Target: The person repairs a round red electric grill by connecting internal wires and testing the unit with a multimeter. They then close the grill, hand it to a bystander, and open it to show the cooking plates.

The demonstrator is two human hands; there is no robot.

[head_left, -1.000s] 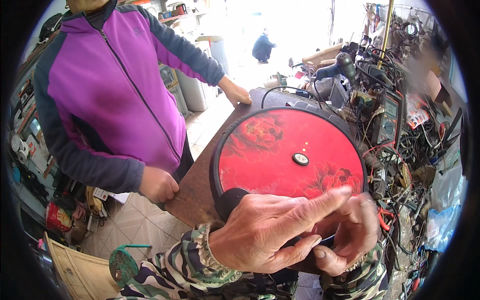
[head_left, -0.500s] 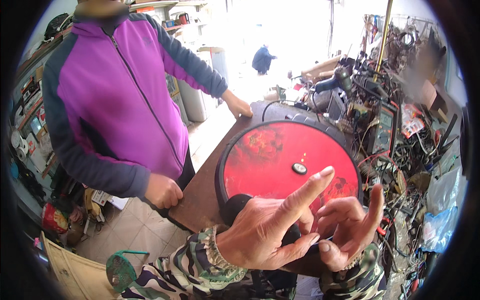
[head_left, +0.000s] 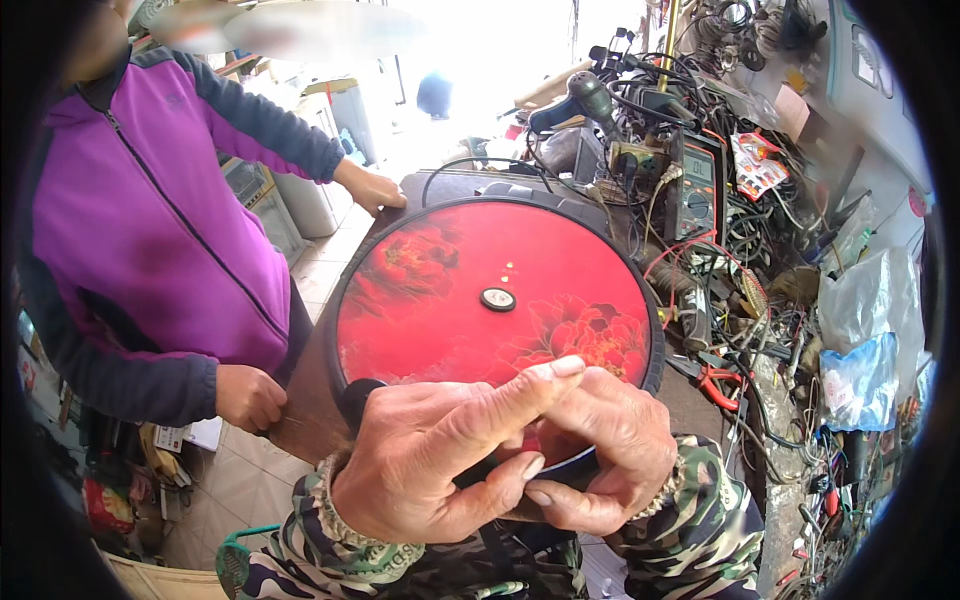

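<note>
A big round electric baking pan with a red, flower-patterned lid and a black rim rests on the bench. My left hand is over its near edge, index finger and thumb held out with a gap between them. Beside it is my right hand, fingers curved and thumb apart, with its fingers meeting the left fingertips. The two hands form a hollow ring, through which a bit of red and a pale-edged dark curve show. I see nothing gripped in either hand, though some fingers are hidden. A black handle sticks out by my left hand.
Across the bench corner stands a person in a purple jacket, both hands on the bench edge. Along the right lie a multimeter, red-handled pliers, tangled cables and plastic bags. A heat gun-like tool sits farther back.
My right hand has come in against the left, its raised fingers now curled over. My view has shifted, so the pan and bench appear farther left.
</note>
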